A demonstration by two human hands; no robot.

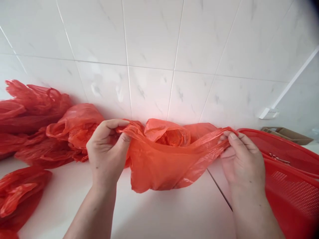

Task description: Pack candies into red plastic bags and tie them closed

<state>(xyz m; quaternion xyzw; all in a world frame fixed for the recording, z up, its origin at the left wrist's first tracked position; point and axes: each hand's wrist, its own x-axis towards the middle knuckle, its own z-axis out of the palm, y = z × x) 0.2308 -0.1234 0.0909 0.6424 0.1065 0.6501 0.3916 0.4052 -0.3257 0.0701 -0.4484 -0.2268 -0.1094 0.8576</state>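
A thin red plastic bag hangs stretched sideways between my two hands, above the white table. My left hand pinches its left upper corner between thumb and fingers. At the opposite corner, my right hand grips the gathered plastic with thumb and fingertips. The bag's upper edge sags in the middle, and its lower part hangs loose. Right behind it, another crumpled red bag shows at the foot of the wall.
Several crumpled red plastic bags are heaped at the left by the tiled wall. One more red bag lies at the near left. On the right stand a red mesh basket and an open cardboard box. A dark seam crosses the white tabletop.
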